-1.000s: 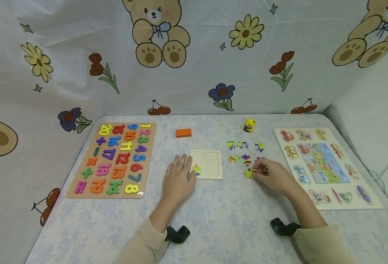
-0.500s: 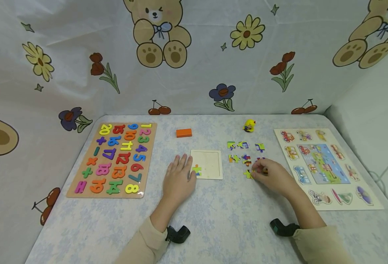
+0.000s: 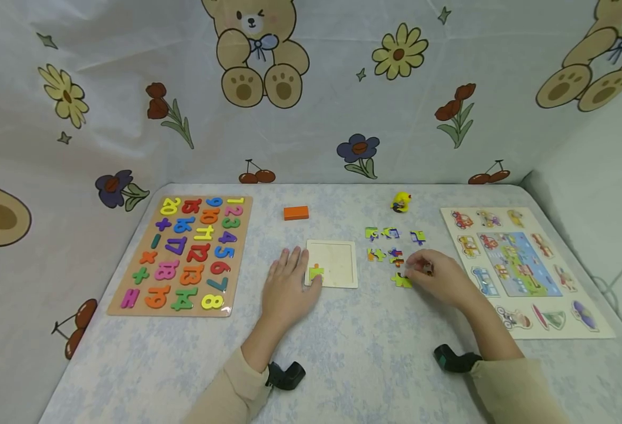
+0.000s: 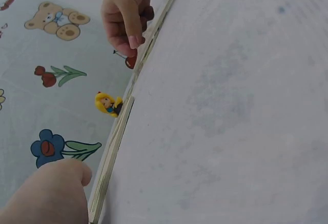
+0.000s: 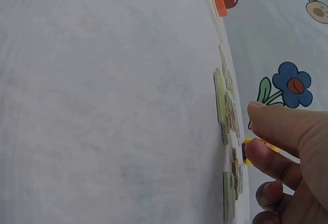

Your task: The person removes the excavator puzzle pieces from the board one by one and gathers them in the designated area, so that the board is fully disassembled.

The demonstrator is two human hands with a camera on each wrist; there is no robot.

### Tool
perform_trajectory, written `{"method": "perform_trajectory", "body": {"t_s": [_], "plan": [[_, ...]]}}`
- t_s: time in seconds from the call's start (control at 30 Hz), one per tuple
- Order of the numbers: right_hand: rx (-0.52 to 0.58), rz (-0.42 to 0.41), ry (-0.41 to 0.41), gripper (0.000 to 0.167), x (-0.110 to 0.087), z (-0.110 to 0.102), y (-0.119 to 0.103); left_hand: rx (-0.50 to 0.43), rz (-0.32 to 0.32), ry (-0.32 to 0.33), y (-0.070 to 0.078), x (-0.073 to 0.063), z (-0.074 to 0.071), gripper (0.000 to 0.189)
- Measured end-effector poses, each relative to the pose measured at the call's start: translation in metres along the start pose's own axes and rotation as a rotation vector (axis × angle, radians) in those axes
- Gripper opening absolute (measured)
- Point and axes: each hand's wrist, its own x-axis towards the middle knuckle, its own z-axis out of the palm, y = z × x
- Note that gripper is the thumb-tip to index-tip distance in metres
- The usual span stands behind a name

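My left hand (image 3: 288,294) rests flat with fingers extended at the left side of the small wooden puzzle tray (image 3: 338,265). Its thumb lies over the tray's lower-left corner, touching or covering the lower part of a green puzzle piece (image 3: 316,270) there. To the right of the tray, my right hand (image 3: 440,280) hovers low over loose puzzle pieces, its fingers bent. In the right wrist view, thumb (image 5: 269,121) and index finger stand apart with nothing between them. A green piece (image 3: 401,281) lies just left of the fingertips. Any pieces beneath that hand are hidden.
Several more loose pieces (image 3: 376,255) lie right of the tray. A number board (image 3: 240,235) lies at left, a picture board (image 3: 461,265) at right. Behind the tray sits an orange block (image 3: 296,212), and a yellow figure (image 3: 401,202) stands at the back.
My left thumb has shifted right onto the tray corner. My right hand's fingertips have drawn slightly away from the green piece, which now shows more fully; another piece behind is now covered.
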Motion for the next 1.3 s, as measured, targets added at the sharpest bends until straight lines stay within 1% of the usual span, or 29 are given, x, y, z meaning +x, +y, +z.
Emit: {"method": "perform_trajectory", "body": {"t_s": [0.17, 0.23, 0.3, 0.43, 0.73, 0.9, 1.07, 1.3], "plan": [[0.016, 0.022, -0.004, 0.034, 0.008, -0.003, -0.002, 0.033, -0.019, -0.027, 0.0, 0.001, 0.001, 0.099], [0.015, 0.029, -0.011, 0.039, 0.012, -0.004, -0.003, 0.047, -0.017, -0.029, 0.0, 0.001, 0.002, 0.106], [0.01, 0.027, -0.014, 0.042, 0.015, -0.004, -0.005, 0.055, -0.008, -0.025, 0.0, 0.0, 0.002, 0.109], [0.014, 0.023, -0.022, 0.046, 0.02, -0.005, -0.009, 0.055, 0.0, -0.015, 0.0, 0.0, 0.002, 0.108], [0.017, -0.008, -0.002, 0.042, 0.032, 0.001, -0.021, 0.052, -0.005, -0.015, -0.001, -0.001, 0.003, 0.105], [0.036, -0.023, -0.008, 0.039, 0.041, 0.012, -0.036, 0.047, -0.004, -0.012, -0.001, -0.001, 0.002, 0.105], [0.015, -0.07, -0.027, 0.038, 0.047, 0.024, -0.055, 0.048, -0.005, -0.015, -0.001, -0.001, 0.002, 0.105], [0.035, -0.156, -0.075, 0.035, 0.054, 0.042, -0.087, 0.062, -0.001, -0.017, -0.001, 0.0, 0.002, 0.104]]}}
